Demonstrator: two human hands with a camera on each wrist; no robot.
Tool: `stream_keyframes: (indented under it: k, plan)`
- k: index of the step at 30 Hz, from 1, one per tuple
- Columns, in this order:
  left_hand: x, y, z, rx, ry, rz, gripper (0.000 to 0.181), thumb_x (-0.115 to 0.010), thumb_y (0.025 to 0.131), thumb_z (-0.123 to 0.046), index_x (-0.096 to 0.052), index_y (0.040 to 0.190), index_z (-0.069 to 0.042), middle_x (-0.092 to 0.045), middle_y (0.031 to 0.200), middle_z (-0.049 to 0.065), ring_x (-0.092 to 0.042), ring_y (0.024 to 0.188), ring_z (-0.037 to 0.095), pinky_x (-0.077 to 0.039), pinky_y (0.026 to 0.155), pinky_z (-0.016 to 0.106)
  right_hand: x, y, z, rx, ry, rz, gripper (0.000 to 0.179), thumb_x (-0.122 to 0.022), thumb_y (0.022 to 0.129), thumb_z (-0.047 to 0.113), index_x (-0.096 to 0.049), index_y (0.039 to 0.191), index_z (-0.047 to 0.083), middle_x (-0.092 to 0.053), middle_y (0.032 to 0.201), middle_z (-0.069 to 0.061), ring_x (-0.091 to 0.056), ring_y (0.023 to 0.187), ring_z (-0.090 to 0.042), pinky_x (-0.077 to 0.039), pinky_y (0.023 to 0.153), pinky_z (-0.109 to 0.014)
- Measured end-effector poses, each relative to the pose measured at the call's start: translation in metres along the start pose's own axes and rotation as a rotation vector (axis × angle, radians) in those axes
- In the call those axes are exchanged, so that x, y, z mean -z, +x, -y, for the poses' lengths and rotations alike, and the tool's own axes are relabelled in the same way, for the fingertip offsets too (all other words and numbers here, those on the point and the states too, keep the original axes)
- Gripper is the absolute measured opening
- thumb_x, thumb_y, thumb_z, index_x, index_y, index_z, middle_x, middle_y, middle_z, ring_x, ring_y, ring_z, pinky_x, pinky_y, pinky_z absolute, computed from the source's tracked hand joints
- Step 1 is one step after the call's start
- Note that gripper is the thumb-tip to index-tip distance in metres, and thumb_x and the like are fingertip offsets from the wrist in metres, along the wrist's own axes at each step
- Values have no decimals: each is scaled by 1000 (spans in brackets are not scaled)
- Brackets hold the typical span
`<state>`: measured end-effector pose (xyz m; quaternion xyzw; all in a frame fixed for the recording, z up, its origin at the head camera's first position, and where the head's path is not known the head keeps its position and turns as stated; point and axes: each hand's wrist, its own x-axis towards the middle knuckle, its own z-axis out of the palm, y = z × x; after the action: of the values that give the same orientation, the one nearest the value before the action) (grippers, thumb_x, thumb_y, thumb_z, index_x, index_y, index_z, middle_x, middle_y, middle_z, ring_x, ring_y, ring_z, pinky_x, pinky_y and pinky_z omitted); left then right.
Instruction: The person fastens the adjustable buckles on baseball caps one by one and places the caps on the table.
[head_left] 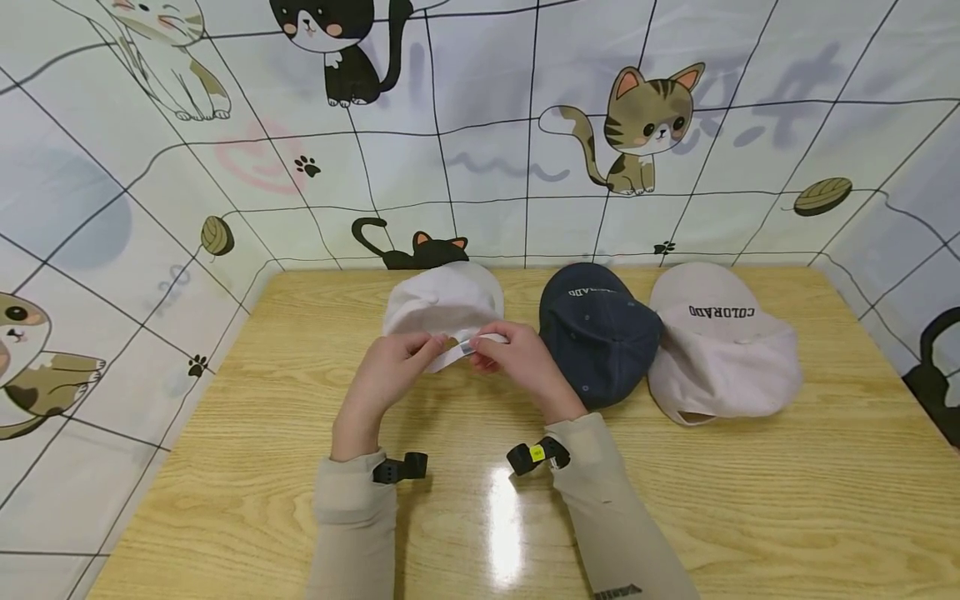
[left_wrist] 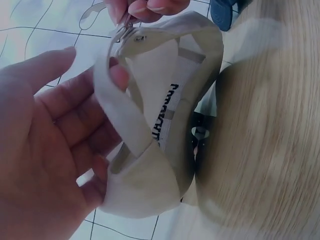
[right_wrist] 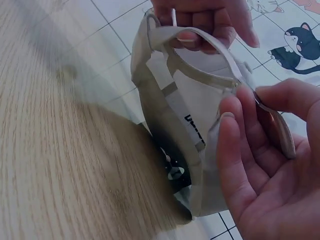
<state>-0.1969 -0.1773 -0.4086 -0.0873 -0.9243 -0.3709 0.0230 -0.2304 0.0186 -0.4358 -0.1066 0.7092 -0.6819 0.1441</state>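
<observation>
A white baseball cap [head_left: 447, 292] is held up near the back of the table, its rear opening and adjusting strap [left_wrist: 120, 107] toward me. My left hand [head_left: 390, 367] holds the cap's left rear side, fingers curled behind the strap and thumb lifted off it in the left wrist view. My right hand [head_left: 522, 358] pinches the strap's other end, close to the metal buckle [left_wrist: 129, 34]. The strap's loose tail [right_wrist: 282, 132] hangs out by the right palm. Dark lettering [left_wrist: 164, 112] shows inside the cap.
Right of the hands, a navy cap [head_left: 600, 333] lies on the wooden table [head_left: 247, 467], touching a pale pink cap [head_left: 723, 367] that reads COLORADO upside down. A cat-printed cloth [head_left: 487, 167] rises behind the table and along both sides.
</observation>
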Motion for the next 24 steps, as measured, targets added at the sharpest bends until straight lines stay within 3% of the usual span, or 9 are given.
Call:
stream_keyframes:
  k: [6, 12, 16, 20, 22, 24]
  plan:
    - [-3, 1, -2, -43, 63, 64, 33, -47, 88, -48, -58, 67, -26, -50, 55, -6, -42, 51, 15, -36, 48, 30, 4, 1, -2, 1, 35, -20, 19, -60, 86, 19, -61, 90, 1, -63, 77, -13, -61, 73, -26, -51, 66, -37]
    - [-4, 1, -3, -35, 116, 54, 36, -48, 90, -43, -56, 64, -19, -36, 51, -5, -37, 50, 14, -33, 48, 29, 9, -3, -2, 79, 39, 43, 19, -60, 86, 19, -60, 88, 0, -62, 80, -13, -61, 79, -28, -49, 76, -38]
    - [-2, 2, -6, -67, 112, -33, 30, -46, 91, -42, -65, 79, -23, -41, 56, -5, -40, 55, 14, -35, 52, 30, 12, -4, -1, 132, 49, 58, 22, -60, 86, 23, -61, 89, 1, -63, 82, -12, -60, 85, -26, -45, 84, -35]
    - [4, 0, -10, -90, 37, -151, 30, -46, 90, -44, -67, 100, -25, -56, 76, -5, -48, 68, 13, -40, 59, 31, 12, -5, 1, 162, 139, 19, 24, -61, 85, 22, -60, 92, -1, -62, 83, -11, -59, 85, -22, -46, 84, -34]
    - [8, -1, -10, -49, -40, -211, 34, -45, 89, -49, -67, 98, -25, -60, 84, -5, -51, 74, 13, -42, 61, 32, 13, -5, 2, 179, 218, -7, 23, -61, 86, 19, -59, 93, -2, -60, 87, -11, -60, 84, -21, -46, 84, -35]
    - [12, -3, -8, 31, -132, -239, 40, -43, 87, -54, -68, 87, -22, -62, 81, -4, -54, 73, 14, -43, 62, 33, 14, -5, 3, 193, 305, -23, 20, -60, 86, 15, -58, 93, -3, -58, 91, -12, -60, 82, -20, -45, 86, -37]
